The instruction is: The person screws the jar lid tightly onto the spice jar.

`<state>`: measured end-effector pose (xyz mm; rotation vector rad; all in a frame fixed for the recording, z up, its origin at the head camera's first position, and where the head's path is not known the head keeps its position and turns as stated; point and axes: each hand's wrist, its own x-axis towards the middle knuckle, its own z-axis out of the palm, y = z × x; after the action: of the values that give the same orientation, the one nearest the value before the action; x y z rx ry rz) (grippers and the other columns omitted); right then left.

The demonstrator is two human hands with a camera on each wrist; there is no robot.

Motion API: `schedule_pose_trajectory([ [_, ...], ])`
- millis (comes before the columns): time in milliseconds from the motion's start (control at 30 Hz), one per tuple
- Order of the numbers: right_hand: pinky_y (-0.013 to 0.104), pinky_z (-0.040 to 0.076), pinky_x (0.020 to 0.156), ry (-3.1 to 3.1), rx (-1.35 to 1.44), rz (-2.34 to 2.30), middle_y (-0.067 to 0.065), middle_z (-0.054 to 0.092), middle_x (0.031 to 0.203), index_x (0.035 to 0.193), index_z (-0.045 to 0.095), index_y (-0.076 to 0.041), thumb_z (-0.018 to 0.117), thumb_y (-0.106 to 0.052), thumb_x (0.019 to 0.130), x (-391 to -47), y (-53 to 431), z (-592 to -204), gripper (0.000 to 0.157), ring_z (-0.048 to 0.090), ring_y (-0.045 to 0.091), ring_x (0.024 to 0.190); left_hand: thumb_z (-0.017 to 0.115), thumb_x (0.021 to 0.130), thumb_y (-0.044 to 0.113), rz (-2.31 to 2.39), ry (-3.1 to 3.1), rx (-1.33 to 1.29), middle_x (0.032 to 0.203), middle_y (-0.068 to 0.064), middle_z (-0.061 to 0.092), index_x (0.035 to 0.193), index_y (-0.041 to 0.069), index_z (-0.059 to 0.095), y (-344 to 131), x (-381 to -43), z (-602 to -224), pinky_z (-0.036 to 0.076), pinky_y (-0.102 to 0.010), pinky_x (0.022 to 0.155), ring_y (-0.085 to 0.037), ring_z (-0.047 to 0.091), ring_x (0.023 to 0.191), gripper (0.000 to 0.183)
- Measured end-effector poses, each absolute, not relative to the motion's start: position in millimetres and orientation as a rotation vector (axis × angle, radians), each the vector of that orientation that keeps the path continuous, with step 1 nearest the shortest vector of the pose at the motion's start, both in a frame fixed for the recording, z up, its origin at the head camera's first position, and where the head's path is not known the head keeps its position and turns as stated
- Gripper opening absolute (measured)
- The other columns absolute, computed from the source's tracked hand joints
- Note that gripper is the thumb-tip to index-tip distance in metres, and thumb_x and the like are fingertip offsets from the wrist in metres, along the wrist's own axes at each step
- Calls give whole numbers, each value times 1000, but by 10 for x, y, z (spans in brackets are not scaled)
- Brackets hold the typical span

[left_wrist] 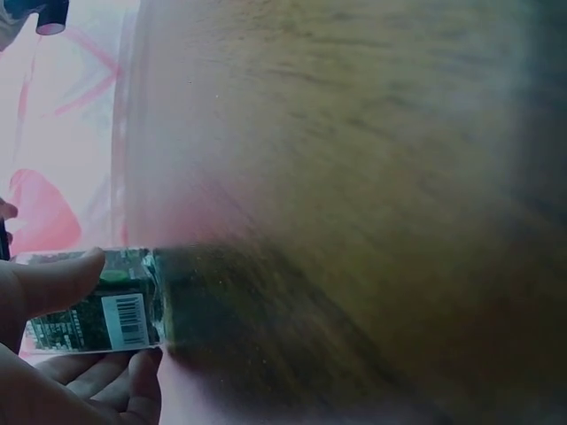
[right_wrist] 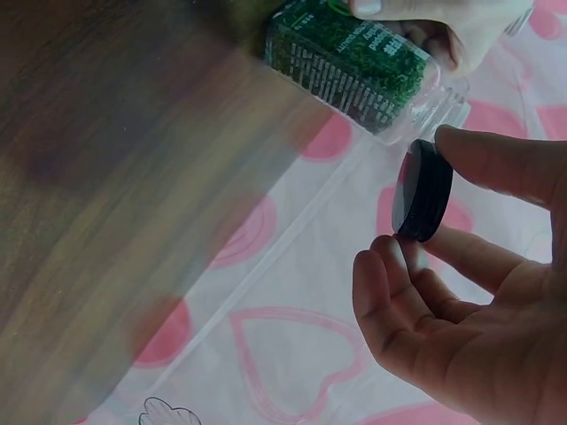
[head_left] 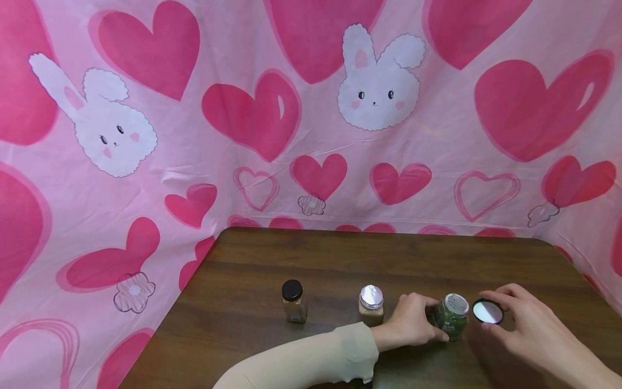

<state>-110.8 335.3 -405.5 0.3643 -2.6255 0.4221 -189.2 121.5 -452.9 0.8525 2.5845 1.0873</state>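
My left hand (head_left: 412,320) grips a clear jar of green dried herbs (head_left: 451,320) around its sides, thumb on the near side. The jar tilts a little to the right, and its top shows a pale shaker insert with holes. A label with a barcode faces the camera in the left wrist view, on the herb jar (left_wrist: 93,310). Just right of the jar, my right hand (head_left: 527,319) pinches a round black lid (head_left: 488,312) by its edge between thumb and fingers. The lid (right_wrist: 423,190) is apart from the jar's mouth, its light inner face showing in the head view.
On the brown wooden table (head_left: 311,254), a spice jar with a silver-looking top (head_left: 371,305) stands just left of my left hand. Farther left is a spice bottle with a black cap (head_left: 294,302). A pink heart-and-bunny cloth (head_left: 262,43) hangs behind and beside the table.
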Motion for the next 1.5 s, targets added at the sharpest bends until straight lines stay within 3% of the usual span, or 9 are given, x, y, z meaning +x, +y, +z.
schedule_pose_trajectory([
  [600,31,46,58,-2638,385,421,0,61,97,107,78,-3,101,-13,57,-1121,3311,-4012,55,54,7,79,101,72,23,1078,2592,863,106,16,76,122,18,80,1238,-1911,-4537,47,-16,87,4,61,99,55],
  [1500,33,49,61,-2566,495,407,-8,61,97,113,75,-7,101,-11,53,-1133,3321,-4049,66,55,5,81,101,72,21,1091,2572,848,104,16,76,122,18,80,1241,-1918,-4542,48,-16,87,5,61,97,54],
])
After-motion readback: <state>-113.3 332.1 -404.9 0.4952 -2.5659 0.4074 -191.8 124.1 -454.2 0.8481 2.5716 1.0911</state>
